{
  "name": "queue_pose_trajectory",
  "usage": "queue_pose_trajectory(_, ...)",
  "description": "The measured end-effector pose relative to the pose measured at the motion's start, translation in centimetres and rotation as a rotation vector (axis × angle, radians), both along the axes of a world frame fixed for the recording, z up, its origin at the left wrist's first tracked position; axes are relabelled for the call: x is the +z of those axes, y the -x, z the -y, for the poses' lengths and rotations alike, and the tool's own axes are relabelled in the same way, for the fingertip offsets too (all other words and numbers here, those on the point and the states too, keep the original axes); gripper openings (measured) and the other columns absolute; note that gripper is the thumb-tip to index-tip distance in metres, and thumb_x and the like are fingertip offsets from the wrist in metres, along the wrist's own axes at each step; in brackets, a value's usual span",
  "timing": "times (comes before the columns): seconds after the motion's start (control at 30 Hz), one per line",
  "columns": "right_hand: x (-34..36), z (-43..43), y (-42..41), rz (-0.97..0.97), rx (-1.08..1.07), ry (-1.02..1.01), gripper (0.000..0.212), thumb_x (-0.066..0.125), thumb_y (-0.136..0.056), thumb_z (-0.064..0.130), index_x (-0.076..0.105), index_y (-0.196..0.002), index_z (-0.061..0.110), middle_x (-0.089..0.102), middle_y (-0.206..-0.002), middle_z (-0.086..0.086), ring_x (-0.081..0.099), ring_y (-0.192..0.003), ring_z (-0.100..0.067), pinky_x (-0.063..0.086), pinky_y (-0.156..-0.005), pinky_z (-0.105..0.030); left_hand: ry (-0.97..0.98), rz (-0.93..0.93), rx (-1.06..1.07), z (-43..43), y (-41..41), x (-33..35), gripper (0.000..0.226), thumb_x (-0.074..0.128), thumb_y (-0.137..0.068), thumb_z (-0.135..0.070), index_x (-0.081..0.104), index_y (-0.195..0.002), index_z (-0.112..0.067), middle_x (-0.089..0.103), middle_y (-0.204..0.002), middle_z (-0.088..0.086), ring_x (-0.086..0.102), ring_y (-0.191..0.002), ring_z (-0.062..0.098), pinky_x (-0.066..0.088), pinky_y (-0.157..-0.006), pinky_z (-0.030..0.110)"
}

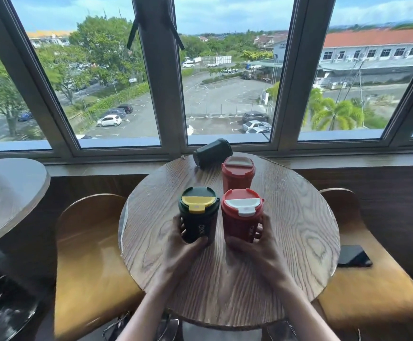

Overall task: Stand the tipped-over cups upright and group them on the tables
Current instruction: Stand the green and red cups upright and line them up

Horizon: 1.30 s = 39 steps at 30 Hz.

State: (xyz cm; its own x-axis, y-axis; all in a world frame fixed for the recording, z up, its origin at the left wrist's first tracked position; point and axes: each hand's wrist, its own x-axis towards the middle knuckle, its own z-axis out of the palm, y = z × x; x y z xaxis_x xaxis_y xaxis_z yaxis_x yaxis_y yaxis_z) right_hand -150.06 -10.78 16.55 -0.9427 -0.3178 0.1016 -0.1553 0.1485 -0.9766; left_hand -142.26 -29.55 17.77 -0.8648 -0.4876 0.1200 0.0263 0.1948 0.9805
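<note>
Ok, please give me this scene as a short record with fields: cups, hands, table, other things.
upright cups: green cup with yellow lid; front red cup; rear red cup
tipped cup: dark green cup, on its side at the window edge
left hand: holds the green cup
right hand: holds the front red cup
table: round wooden table
other: black phone on right chair

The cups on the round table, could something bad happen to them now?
Maybe. The dark cup lying on its side at the far edge of the round table could roll off. Both hands are busy, the left hand on the green cup and the right hand on the red cup, so neither could catch it. The other red cup stands close behind and might get bumped.
</note>
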Motion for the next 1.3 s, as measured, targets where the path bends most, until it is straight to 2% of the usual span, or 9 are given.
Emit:
queue_pose_trajectory(0.2, -0.1, 0.8, 0.1, -0.003, -0.020, 0.082, 0.088, 0.094, -0.056, 0.035, 0.041, -0.127, 0.045, 0.065, -0.118, 0.002, 0.068, -0.106, -0.021, 0.060, -0.085, -0.046, -0.021, 0.001, 0.001, 0.4, 0.1, -0.5, 0.073, 0.080, -0.060, -0.019, 0.050, -0.126, -0.013, 0.067, -0.119, 0.010, 0.070, -0.107, 0.021, 0.058, -0.082, 0.024)
queue_pose_trajectory(0.37, 1.2, -0.5, 0.4, 0.113, 0.187, 0.081, 0.107, 0.088, -0.050, 0.062, 0.032, -0.138, 0.042, 0.054, -0.134, -0.003, 0.062, -0.119, -0.016, 0.057, -0.093, -0.033, -0.028, 0.015, 0.006, 0.6, 0.2, -0.8, 0.069, 0.079, -0.056, -0.032, 0.049, -0.118, -0.034, 0.067, -0.117, 0.007, 0.069, -0.108, 0.023, 0.060, -0.085, 0.031)
queue_pose_trajectory(0.5, 3.5, -2.0, 1.4, 0.126, 0.070, 0.210, 0.103, 0.051, -0.058, 0.093, 0.041, -0.143, 0.036, 0.051, -0.143, 0.013, 0.048, -0.131, 0.000, 0.035, -0.109, -0.034, -0.009, 0.017, 0.010, 0.8, 0.3, -1.1, 0.066, 0.079, -0.055, -0.034, 0.049, -0.114, -0.041, 0.066, -0.118, 0.006, 0.066, -0.111, 0.026, 0.058, -0.091, 0.041)
queue_pose_trajectory(0.57, 5.3, -1.9, 3.2, 0.163, -0.084, 0.261, 0.082, 0.049, -0.070, 0.086, 0.054, -0.129, 0.030, 0.059, -0.136, -0.001, 0.055, -0.123, -0.014, 0.041, -0.106, -0.041, -0.009, 0.014, 0.015, 0.8, 0.4, -1.0, 0.067, 0.078, -0.054, -0.035, 0.049, -0.114, -0.040, 0.067, -0.118, 0.009, 0.067, -0.111, 0.027, 0.058, -0.092, 0.044)
queue_pose_trajectory(0.67, 8.5, -0.7, 6.8, 0.062, -0.185, 0.084, 0.040, 0.061, -0.093, 0.043, 0.057, -0.125, 0.019, 0.061, -0.131, -0.009, 0.058, -0.113, -0.019, 0.047, -0.097, -0.038, -0.020, 0.012, 0.014, 0.8, 0.5, -1.1, 0.067, 0.078, -0.053, -0.035, 0.049, -0.114, -0.036, 0.067, -0.117, 0.012, 0.066, -0.111, 0.028, 0.058, -0.089, 0.045)
queue_pose_trajectory(0.9, 11.6, 3.6, 14.2, 0.205, 0.069, -0.249, 0.074, 0.075, -0.080, 0.044, 0.043, -0.144, 0.022, 0.048, -0.145, -0.006, 0.047, -0.132, -0.028, 0.039, -0.107, -0.044, -0.031, -0.002, 0.000, 0.7, 0.5, -1.1, 0.069, 0.081, -0.054, -0.035, 0.048, -0.115, -0.034, 0.066, -0.116, 0.015, 0.066, -0.110, 0.031, 0.057, -0.091, 0.051)
queue_pose_trajectory(1.07, 11.0, 4.1, 13.6, 0.287, 0.184, -0.176, 0.044, 0.074, -0.085, 0.030, 0.062, -0.125, 0.017, 0.068, -0.119, -0.012, 0.064, -0.097, -0.020, 0.049, -0.071, -0.029, -0.020, -0.037, -0.030, 0.6, 0.4, -1.2, 0.071, 0.079, -0.054, -0.036, 0.047, -0.117, -0.028, 0.066, -0.116, 0.013, 0.067, -0.108, 0.027, 0.058, -0.083, 0.032)
queue_pose_trajectory(1.2, 11.0, 3.7, 12.7, 0.280, 0.295, -0.209, 0.026, 0.070, -0.088, 0.028, 0.064, -0.111, 0.019, 0.069, -0.109, -0.006, 0.064, -0.095, -0.017, 0.047, -0.074, -0.028, -0.021, -0.060, -0.033, 0.4, 0.4, -1.0, 0.069, 0.078, -0.055, -0.036, 0.047, -0.115, -0.026, 0.065, -0.115, 0.012, 0.067, -0.106, 0.022, 0.057, -0.079, 0.025)
queue_pose_trajectory(1.3, 10.6, 3.8, 12.5, 0.274, 0.317, -0.201, 0.031, 0.071, -0.087, 0.027, 0.064, -0.116, 0.019, 0.069, -0.111, -0.006, 0.064, -0.097, -0.018, 0.047, -0.075, -0.028, -0.039, -0.059, -0.044, 0.6, 0.4, -1.3, 0.072, 0.080, -0.056, -0.035, 0.046, -0.119, -0.025, 0.066, -0.116, 0.012, 0.067, -0.108, 0.026, 0.059, -0.086, 0.038)
